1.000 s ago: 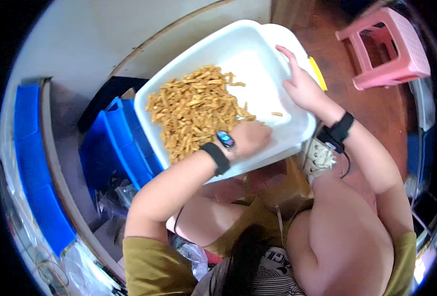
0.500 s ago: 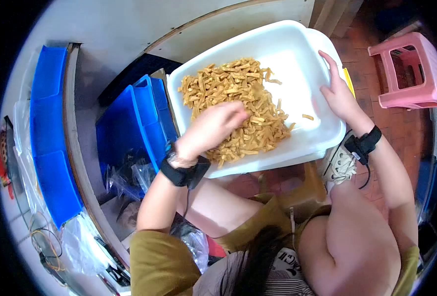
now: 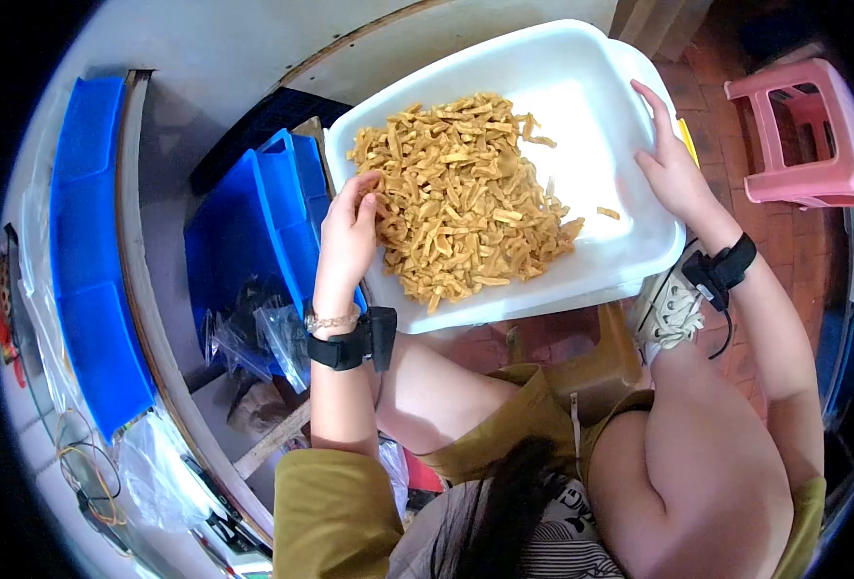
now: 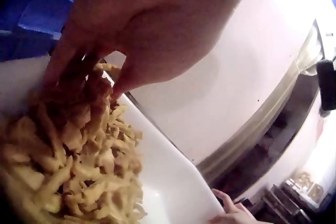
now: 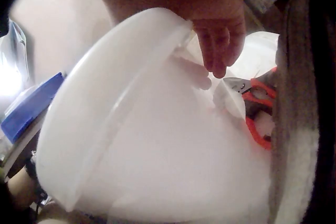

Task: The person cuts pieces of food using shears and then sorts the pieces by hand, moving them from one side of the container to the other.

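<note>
A white plastic tub (image 3: 475,314) stands before the person's knees, its left part filled with a pile of yellow-brown food strips (image 3: 466,193). At the tub's left edge is the left hand (image 3: 348,236), with fingertips and thumb bent into the outer strips. From the left wrist view, the strips (image 4: 89,166) lie around those fingertips, which are partly hidden in shade. The right hand (image 3: 673,174) grips the right rim. Its fingers (image 5: 216,50) hook down over the outside of the tub (image 5: 147,140) in the right wrist view.
Blue plastic bins (image 3: 239,232) stand left of the tub, near a blue tray (image 3: 94,261). A pink stool (image 3: 823,135) is at the right on the red tiled floor. Orange-handled scissors (image 5: 257,95) lie below the right hand. One loose strip (image 3: 608,212) sits apart from the pile.
The left hand has moved left, from the pile's lower right across its middle to the left edge. More of the pile now shows. The right hand stays on the rim.
</note>
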Action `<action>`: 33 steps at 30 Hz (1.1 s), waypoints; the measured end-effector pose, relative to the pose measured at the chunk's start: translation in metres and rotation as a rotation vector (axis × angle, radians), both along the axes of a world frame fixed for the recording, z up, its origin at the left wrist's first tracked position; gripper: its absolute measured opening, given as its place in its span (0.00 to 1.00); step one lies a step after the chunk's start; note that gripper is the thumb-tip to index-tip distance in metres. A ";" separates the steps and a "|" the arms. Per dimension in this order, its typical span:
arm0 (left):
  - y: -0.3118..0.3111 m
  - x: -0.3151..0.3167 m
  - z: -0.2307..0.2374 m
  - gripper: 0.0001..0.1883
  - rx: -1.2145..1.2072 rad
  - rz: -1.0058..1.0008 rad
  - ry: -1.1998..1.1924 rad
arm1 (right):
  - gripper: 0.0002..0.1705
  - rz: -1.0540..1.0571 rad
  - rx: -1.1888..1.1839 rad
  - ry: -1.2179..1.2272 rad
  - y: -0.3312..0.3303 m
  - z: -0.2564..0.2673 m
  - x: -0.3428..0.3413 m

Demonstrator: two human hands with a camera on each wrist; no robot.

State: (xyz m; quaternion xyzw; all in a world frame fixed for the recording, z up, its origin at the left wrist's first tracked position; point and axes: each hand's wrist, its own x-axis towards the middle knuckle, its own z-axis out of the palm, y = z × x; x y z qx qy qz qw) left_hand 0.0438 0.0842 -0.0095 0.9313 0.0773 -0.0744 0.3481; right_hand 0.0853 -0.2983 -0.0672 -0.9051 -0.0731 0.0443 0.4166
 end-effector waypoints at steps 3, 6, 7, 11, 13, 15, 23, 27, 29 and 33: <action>0.002 -0.001 0.003 0.18 -0.251 0.071 0.104 | 0.44 0.013 0.006 -0.041 -0.002 -0.003 0.000; 0.000 -0.006 0.017 0.25 -0.402 0.127 0.185 | 0.44 0.005 0.012 -0.045 -0.001 -0.004 0.000; 0.000 -0.007 0.020 0.26 -0.439 0.201 0.173 | 0.44 -0.004 0.009 -0.032 -0.001 -0.004 0.000; 0.007 -0.009 0.027 0.29 -0.455 0.264 0.113 | 0.44 0.003 0.026 0.022 -0.001 -0.001 0.001; 0.015 -0.008 0.026 0.30 -0.430 0.214 0.115 | 0.43 0.004 0.008 -0.021 -0.002 -0.004 0.002; 0.016 -0.009 0.024 0.29 -0.492 0.220 0.112 | 0.43 0.011 0.010 -0.061 -0.002 -0.007 0.002; -0.043 -0.009 0.037 0.14 0.025 -0.239 -0.134 | 0.44 0.026 0.066 0.006 -0.002 -0.003 0.000; -0.114 -0.014 0.015 0.16 0.196 -0.778 -0.079 | 0.44 0.013 0.040 -0.047 -0.001 -0.007 0.001; -0.143 -0.017 -0.023 0.18 0.250 -1.001 -0.150 | 0.44 0.017 0.046 -0.066 -0.003 -0.006 0.001; -0.192 -0.013 -0.061 0.23 0.291 -1.038 -0.158 | 0.44 0.012 0.056 0.010 -0.003 0.000 0.000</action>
